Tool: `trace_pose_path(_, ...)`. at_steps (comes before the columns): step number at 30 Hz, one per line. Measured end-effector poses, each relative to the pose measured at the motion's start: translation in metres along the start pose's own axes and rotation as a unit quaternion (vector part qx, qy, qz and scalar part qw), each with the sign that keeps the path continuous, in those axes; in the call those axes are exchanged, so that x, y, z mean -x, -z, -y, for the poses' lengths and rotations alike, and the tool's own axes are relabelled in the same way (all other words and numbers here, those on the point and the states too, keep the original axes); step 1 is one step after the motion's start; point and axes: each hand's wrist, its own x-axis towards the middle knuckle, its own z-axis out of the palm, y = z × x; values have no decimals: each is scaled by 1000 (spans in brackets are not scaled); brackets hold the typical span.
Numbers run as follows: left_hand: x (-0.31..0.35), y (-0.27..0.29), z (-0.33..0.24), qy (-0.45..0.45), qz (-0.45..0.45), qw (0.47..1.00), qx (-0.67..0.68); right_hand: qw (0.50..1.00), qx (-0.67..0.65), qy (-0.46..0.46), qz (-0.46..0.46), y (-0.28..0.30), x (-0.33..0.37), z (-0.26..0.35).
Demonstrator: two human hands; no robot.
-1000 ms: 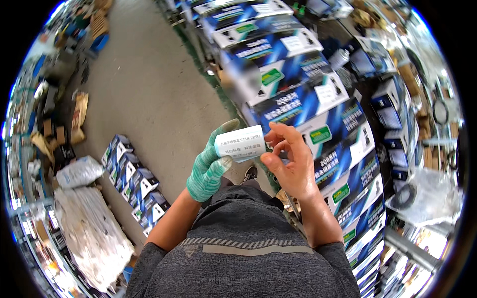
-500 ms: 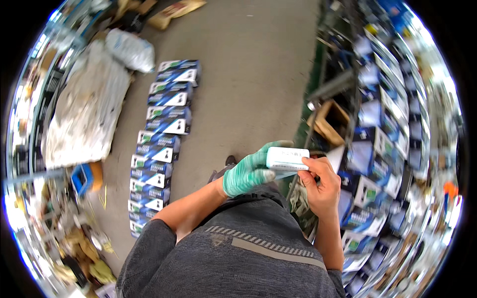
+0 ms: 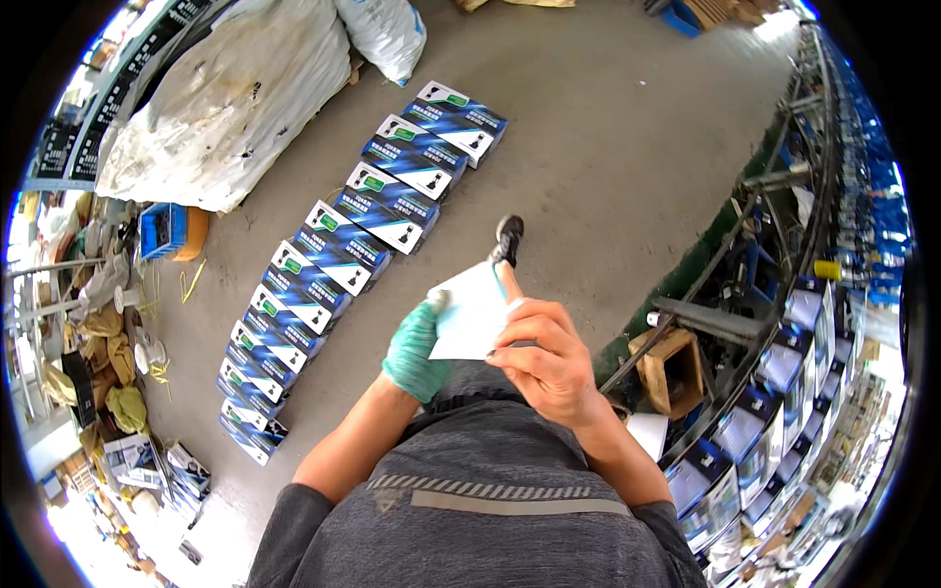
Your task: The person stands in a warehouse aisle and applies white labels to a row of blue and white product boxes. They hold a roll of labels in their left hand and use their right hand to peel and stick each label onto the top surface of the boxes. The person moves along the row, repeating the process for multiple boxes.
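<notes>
Floor: bare grey concrete.
Boxes: blue, lying in a long diagonal row on the floor.
Sacks: two white ones, beside the row's far end.
Crate: blue, near the larger sack.

A row of boxes lies on the floor to the person's left, running away from them. Sacks sit further left, behind the row. Shelves stacked with boxes stand on the right. Both hands meet between them, the left hand and right hand touching a small box.
</notes>
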Motion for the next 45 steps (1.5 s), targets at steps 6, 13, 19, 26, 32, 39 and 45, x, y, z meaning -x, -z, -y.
trace_pose_path(6, -89, 41, -73, -211, -200, 957, 18, 847, -379, -332, -166, -5, -115, -205)
trace_pose_path(13, -205, 14, -129, -182, -292, 933, -104, 737, -354, -551, -166, -75, -163, -607)
trace_pose_path(19, -306, 50, -144, -110, -301, 944, -81, 699, -279, -634, -178, -179, -176, -791)
trace_pose_path(26, -353, 133, -135, -82, -292, 946, -115, 719, -164, -638, -223, -283, -185, -883)
trace_pose_path(32, -352, 201, -120, -64, -313, 947, -29, 750, -169, -599, -222, -315, -204, -919)
trace_pose_path(39, -346, 251, -135, -71, -297, 952, 5, 792, 10, -586, -173, -339, -206, -948)
trace_pose_path(45, -343, 278, -156, -92, -297, 950, -28, 774, 321, -545, -11, -336, -213, -942)
